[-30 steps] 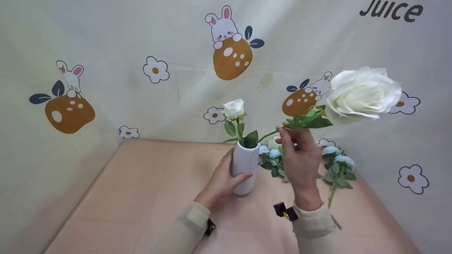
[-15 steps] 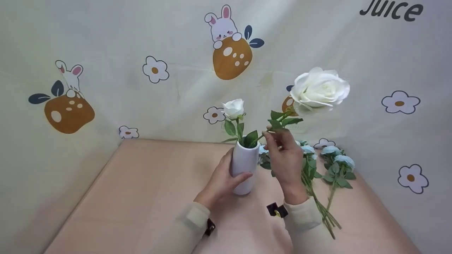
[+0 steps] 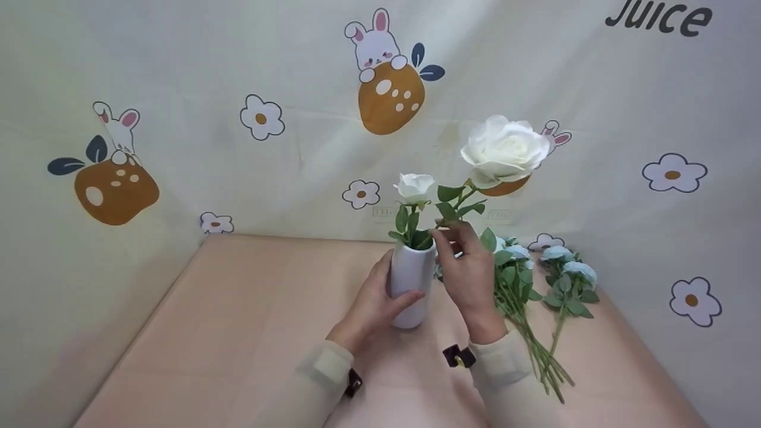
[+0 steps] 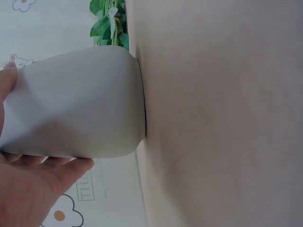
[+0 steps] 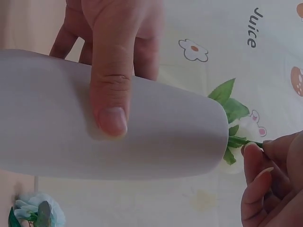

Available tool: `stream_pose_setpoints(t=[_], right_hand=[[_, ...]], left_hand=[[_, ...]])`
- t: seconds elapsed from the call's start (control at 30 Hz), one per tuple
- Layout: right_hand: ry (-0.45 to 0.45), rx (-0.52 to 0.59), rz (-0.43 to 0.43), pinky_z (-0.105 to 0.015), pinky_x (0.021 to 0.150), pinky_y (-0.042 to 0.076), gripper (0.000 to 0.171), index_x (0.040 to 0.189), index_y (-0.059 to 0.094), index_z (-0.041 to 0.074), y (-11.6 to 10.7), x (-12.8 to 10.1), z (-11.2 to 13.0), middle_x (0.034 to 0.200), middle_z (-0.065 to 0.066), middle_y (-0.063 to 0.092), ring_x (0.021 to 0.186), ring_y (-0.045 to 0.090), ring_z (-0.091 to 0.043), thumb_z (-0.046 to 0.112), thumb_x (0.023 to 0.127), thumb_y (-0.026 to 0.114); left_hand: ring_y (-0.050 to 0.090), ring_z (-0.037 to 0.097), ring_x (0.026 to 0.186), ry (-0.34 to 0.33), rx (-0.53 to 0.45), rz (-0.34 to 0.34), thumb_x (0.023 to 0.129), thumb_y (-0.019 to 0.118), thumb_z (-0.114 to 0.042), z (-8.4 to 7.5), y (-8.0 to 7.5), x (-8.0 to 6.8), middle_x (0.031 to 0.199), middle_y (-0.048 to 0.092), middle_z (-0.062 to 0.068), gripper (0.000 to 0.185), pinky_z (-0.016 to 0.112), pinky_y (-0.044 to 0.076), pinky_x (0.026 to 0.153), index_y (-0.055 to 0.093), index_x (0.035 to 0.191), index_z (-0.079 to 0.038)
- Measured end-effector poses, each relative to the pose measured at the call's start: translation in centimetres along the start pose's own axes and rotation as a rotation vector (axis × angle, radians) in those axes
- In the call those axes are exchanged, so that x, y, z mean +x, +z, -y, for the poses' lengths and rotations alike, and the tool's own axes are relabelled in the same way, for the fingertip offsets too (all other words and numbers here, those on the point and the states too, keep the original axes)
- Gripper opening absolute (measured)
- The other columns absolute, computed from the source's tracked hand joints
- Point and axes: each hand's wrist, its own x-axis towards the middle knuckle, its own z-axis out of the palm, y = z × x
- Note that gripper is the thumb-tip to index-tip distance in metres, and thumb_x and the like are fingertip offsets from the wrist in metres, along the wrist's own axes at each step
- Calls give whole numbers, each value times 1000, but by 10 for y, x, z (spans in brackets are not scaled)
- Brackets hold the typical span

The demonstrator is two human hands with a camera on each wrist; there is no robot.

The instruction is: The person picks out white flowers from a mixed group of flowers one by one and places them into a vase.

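A white vase [image 3: 410, 285] stands upright on the table, and my left hand [image 3: 371, 303] grips its side, thumb across the front. In the left wrist view the base of the vase [image 4: 94, 104] meets the tabletop. A smaller white rose [image 3: 415, 188] rises from the vase mouth. Just right of the rim, my right hand [image 3: 469, 273] pinches the green stem of a large white rose [image 3: 505, 151], which leans to the right above the fingers. The right wrist view has the right hand's fingertips [image 5: 267, 146] on the stem close to the vase opening.
Light blue flowers with long green stems [image 3: 532, 333] lie on the right of the table, behind and beside my right forearm. Another blue flower sprig [image 3: 574, 285] lies farther right. A printed cloth backdrop [image 3: 297, 166] hangs behind the table [image 3: 238, 333].
My right hand has moved left and slightly down, bringing the large white rose closer to the vase. The smaller rose has shifted a little right; my left hand has stayed put.
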Motion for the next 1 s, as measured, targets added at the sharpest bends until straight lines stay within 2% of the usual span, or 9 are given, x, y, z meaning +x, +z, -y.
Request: stream_pose_setpoints(t=[0.13, 0.23, 0.37, 0.53, 0.67, 1.0], right_hand=[[12, 2, -31, -18, 58, 54, 16, 121, 77, 16, -4, 1, 1, 97, -6, 83, 68, 69, -9, 24, 106, 75], [15, -2, -53, -18, 56, 53, 17, 122, 77, 16, -6, 3, 1, 98, -6, 83, 68, 68, -8, 24, 107, 75], [21, -16, -39, -18, 59, 55, 18, 121, 77, 15, -5, 3, 0, 98, -7, 83, 69, 70, -11, 25, 107, 75], [40, -21, 11, -20, 63, 57, 18, 122, 76, 13, 0, 0, -2, 99, -10, 83, 72, 72, -19, 23, 107, 75], [46, -44, 34, -21, 64, 57, 18, 123, 77, 13, 3, -1, -4, 100, -10, 83, 74, 71, -16, 21, 107, 74], [66, -73, 74, -21, 62, 56, 17, 122, 78, 13, 6, -1, -6, 99, -9, 84, 72, 69, -13, 20, 107, 72]], left_hand=[[55, 33, 147, -34, -32, 11, 94, 89, -43, -1, 0, -1, 167, 47, 10, 103, 60, 46, 124, 27, 174, -24], [54, 33, 147, -53, -34, 17, 94, 88, -44, -2, 0, -2, 168, 46, 8, 104, 61, 47, 124, 26, 175, -26], [54, 32, 148, -60, -17, 13, 93, 88, -44, -2, 0, -2, 169, 46, 7, 105, 61, 47, 123, 25, 175, -27], [57, 34, 145, -10, 36, -6, 95, 88, -41, 0, 0, -2, 166, 49, 13, 102, 59, 50, 121, 27, 174, -21], [58, 35, 143, 20, 76, -12, 96, 86, -42, 1, 0, -1, 164, 50, 15, 100, 59, 51, 120, 28, 173, -18], [58, 35, 141, 17, 59, -8, 97, 85, -40, -2, 0, -2, 163, 51, 14, 97, 60, 51, 118, 29, 173, -17]])
